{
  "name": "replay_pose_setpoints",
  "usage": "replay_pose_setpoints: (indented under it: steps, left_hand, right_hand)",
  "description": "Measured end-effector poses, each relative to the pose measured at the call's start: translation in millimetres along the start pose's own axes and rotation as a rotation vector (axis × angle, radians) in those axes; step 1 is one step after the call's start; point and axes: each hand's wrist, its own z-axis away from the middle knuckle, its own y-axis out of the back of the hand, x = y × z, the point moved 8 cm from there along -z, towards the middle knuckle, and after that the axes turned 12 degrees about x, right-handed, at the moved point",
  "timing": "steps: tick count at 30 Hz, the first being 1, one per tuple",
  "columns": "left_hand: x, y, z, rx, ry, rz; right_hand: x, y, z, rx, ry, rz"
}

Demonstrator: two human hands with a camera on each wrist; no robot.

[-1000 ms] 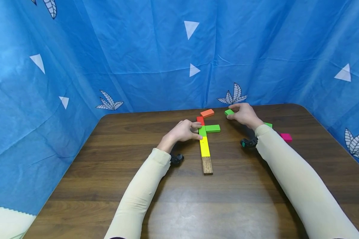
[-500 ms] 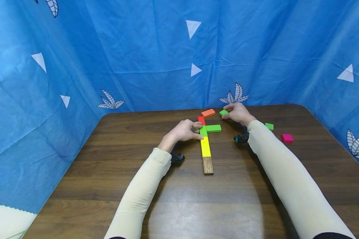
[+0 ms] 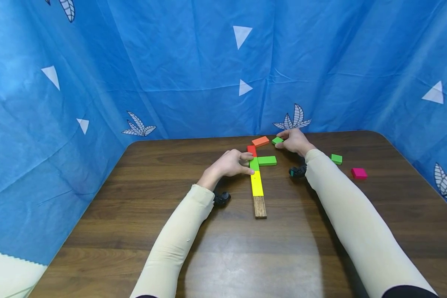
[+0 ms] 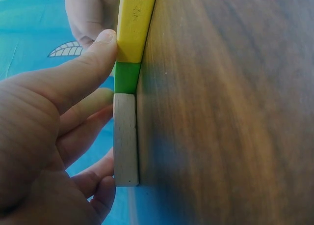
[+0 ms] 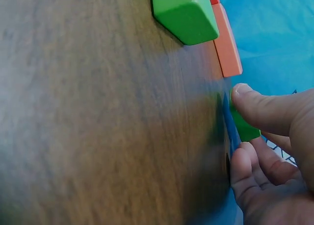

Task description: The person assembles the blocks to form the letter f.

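My left hand [image 3: 231, 162] rests its fingertips on a row of flat wooden blocks, the thumb at the joint of the yellow block [image 3: 257, 184] and the green block [image 3: 254, 164]. A pale wood-coloured block [image 4: 125, 136] lies beneath its fingers, partly hidden in the head view. Beyond the green block is a red block [image 3: 251, 150]; nearest me, a dark-grained block [image 3: 260, 207] ends the row. Another green block [image 3: 267, 161] juts out to the right. My right hand [image 3: 295, 141] pinches a small green block [image 3: 277, 140] between thumb and fingers, just right of the orange block [image 3: 260, 141].
Toward the right of the brown table [image 3: 152, 248] lie a loose green block [image 3: 336, 159] and a magenta block [image 3: 359, 173]. A blue patterned curtain [image 3: 193, 74] hangs close behind the table's far edge.
My right hand has moved left with the small green block, closer to the orange block. The left hand has stayed on the row.
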Motion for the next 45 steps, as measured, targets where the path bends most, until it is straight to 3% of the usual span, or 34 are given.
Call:
replay_pose_setpoints:
  steps: [19,45]
  left_hand:
    - [0.4,-0.8,-1.0,-0.006,-0.014,0.005]
    - [-1.9,-0.3,-1.7,-0.011,0.01,0.019]
  right_hand:
    - [-3.8,-9.7,-13.5,-0.046,0.02,0.047]
    - [-3.9,-12.6,-16.6,-0.03,0.002,0.041]
